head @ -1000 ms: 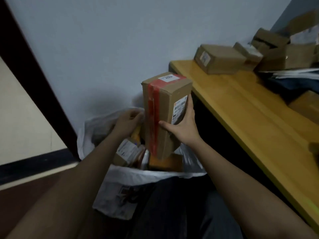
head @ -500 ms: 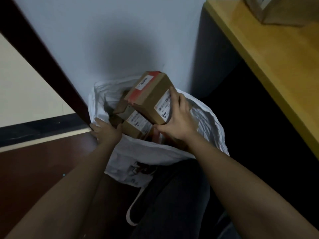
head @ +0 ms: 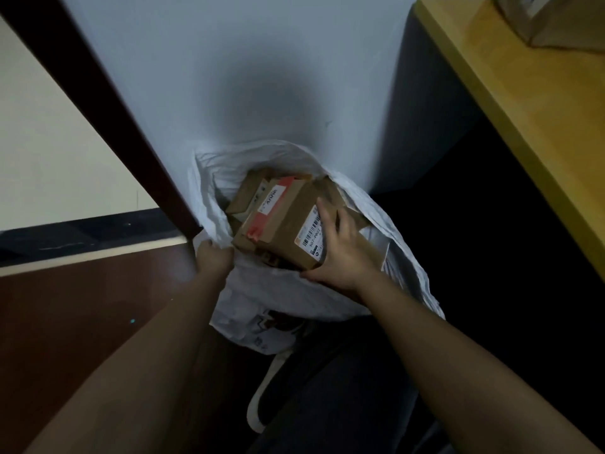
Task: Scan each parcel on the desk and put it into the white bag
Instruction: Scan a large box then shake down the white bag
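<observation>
A white bag [head: 294, 296] stands on the floor against the wall, its mouth open. A brown cardboard parcel with red tape and a barcode label [head: 281, 224] lies tilted in the mouth on top of other parcels [head: 248, 194]. My right hand [head: 343, 253] grips its near right end, fingers over the label and thumb under the corner. My left hand [head: 212, 257] grips the bag's left rim and holds it open.
The yellow wooden desk [head: 523, 103] runs along the right, with one cardboard box [head: 553, 18] at the top right corner. A dark door frame [head: 108, 103] slants on the left. My dark trouser leg and white shoe [head: 271, 388] are just below the bag.
My right hand has lowered the red-taped parcel from upright above the bag into its mouth, tilting it flat. My left hand left the parcels and took the bag's left rim.
</observation>
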A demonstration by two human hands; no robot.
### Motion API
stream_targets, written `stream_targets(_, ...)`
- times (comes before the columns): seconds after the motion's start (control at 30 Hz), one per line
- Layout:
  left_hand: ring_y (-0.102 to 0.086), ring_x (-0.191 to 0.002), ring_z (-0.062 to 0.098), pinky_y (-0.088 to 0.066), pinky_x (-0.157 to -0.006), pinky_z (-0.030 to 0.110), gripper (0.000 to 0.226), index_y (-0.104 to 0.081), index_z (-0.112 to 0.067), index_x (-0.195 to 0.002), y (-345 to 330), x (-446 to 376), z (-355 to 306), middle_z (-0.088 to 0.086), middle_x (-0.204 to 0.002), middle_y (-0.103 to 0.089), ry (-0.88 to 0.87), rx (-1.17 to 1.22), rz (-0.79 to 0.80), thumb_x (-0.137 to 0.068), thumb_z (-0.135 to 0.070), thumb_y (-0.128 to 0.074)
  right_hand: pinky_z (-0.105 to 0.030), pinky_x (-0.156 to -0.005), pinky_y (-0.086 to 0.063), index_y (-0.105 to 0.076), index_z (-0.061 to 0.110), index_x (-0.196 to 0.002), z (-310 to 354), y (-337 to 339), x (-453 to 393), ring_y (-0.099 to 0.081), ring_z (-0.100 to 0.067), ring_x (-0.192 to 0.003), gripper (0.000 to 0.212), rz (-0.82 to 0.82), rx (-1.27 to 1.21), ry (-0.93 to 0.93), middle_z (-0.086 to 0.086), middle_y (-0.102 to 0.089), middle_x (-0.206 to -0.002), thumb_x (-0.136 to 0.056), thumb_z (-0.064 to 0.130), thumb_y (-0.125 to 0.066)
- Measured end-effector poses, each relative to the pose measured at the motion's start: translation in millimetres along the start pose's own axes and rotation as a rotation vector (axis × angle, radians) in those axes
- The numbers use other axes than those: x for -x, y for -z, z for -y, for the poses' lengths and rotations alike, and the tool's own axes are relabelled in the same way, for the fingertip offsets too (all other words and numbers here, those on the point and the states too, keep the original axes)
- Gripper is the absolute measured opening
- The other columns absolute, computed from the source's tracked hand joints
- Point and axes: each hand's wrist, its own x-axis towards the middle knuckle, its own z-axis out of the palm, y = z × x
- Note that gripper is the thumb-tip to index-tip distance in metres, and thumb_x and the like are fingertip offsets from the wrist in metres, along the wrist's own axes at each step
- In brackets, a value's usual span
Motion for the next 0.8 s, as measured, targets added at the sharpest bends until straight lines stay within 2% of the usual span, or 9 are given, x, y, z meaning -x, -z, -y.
stream_targets(0.07,-0.055,-0.077,0.025,-0.05,-0.066,0.034,0.01,-0.059,0.0,-0.095,2,8,-10,0.014,-0.08,-0.056,-0.107,-0.01,-0.06,-0.092,-0.002,-0.05,-0.049,-0.114,-0.026,0.017,0.045,-0.15,1,-1,0,0.0,-0.03,-0.149,0.138,-0.005,-0.032,0.005,-0.009,0.003,-0.159,-0.061,0.047,-0.088)
stream_targets(0.17,-0.051,-0.07,0.02,-0.038,-0.06,0.028,0.021,-0.06,0.003,-0.085,13,23,-37,0.014,-0.074,-0.053,-0.225,-0.032,-0.143,-0.095,-0.013,-0.052,-0.055,-0.119,-0.016,0.016,0.051,-0.148,6,-4,-5,0.018,-0.031,-0.149,0.131,0.02,-0.074,0.003,-0.008,0.019,-0.161,-0.068,0.043,-0.086)
stream_targets(0.27,-0.035,-0.055,0.015,-0.029,-0.051,0.028,0.037,-0.04,-0.007,-0.062,25,33,-56,0.007,-0.06,-0.038,-0.337,-0.105,-0.237,-0.096,-0.016,-0.05,-0.058,-0.117,-0.012,0.019,0.053,-0.146,18,-9,-13,0.031,-0.032,-0.144,0.126,0.099,-0.104,-0.02,-0.006,0.034,-0.158,-0.072,0.045,-0.083)
stream_targets(0.33,-0.03,-0.053,0.013,-0.026,-0.048,0.023,0.041,-0.033,-0.012,-0.06,33,36,-58,0.005,-0.058,-0.032,-0.348,-0.125,-0.284,-0.097,-0.014,-0.049,-0.06,-0.116,-0.009,0.019,0.05,-0.147,28,-14,-13,0.031,-0.037,-0.143,0.125,0.149,-0.083,-0.021,-0.009,0.036,-0.156,-0.073,0.049,-0.081)
stream_targets(0.43,-0.032,-0.057,0.016,-0.027,-0.052,0.028,0.039,-0.036,-0.01,-0.061,37,43,-56,0.008,-0.06,-0.034,-0.365,-0.14,-0.309,-0.097,-0.014,-0.049,-0.058,-0.117,-0.009,0.01,0.049,-0.15,36,-15,0,0.024,-0.038,-0.146,0.108,0.182,-0.094,0.008,-0.011,0.028,-0.16,-0.081,0.051,-0.072)
stream_targets(0.5,-0.032,-0.058,0.017,-0.027,-0.056,0.031,0.038,-0.037,-0.01,-0.061,41,46,-53,0.008,-0.06,-0.034,-0.364,-0.13,-0.292,-0.096,-0.015,-0.049,-0.054,-0.117,-0.017,0.004,0.051,-0.151,40,-14,9,0.009,-0.037,-0.148,0.099,0.192,-0.026,0.071,-0.011,0.014,-0.162,-0.085,0.049,-0.069)
stream_targets(0.63,-0.029,-0.056,0.015,-0.026,-0.056,0.031,0.038,-0.036,-0.012,-0.061,48,56,-62,0.004,-0.059,-0.033,-0.394,-0.137,-0.267,-0.098,-0.013,-0.046,-0.049,-0.104,-0.037,0.012,0.046,-0.151,48,-9,9,-0.023,-0.037,-0.138,0.104,0.097,0.24,0.089,-0.018,-0.009,-0.156,-0.087,0.039,-0.07)
stream_targets(0.7,-0.028,-0.056,0.015,-0.025,-0.055,0.032,0.036,-0.035,-0.012,-0.063,55,57,-69,0.004,-0.06,-0.031,-0.406,-0.144,-0.274,-0.098,-0.014,-0.045,-0.048,-0.104,-0.038,0.01,0.042,-0.153,55,-3,1,-0.023,-0.037,-0.139,0.104,0.047,0.228,0.062,-0.018,-0.01,-0.156,-0.088,0.033,-0.07)
stream_targets(0.8,-0.029,-0.059,0.02,-0.024,-0.055,0.033,0.039,-0.031,-0.012,-0.061,66,54,-75,0.005,-0.059,-0.03,-0.413,-0.205,-0.304,-0.097,-0.014,-0.044,-0.046,-0.106,-0.034,-0.004,0.033,-0.156,73,-11,4,-0.022,-0.036,-0.138,0.089,-0.033,0.267,0.087,-0.014,-0.018,-0.153,-0.091,0.026,-0.064)
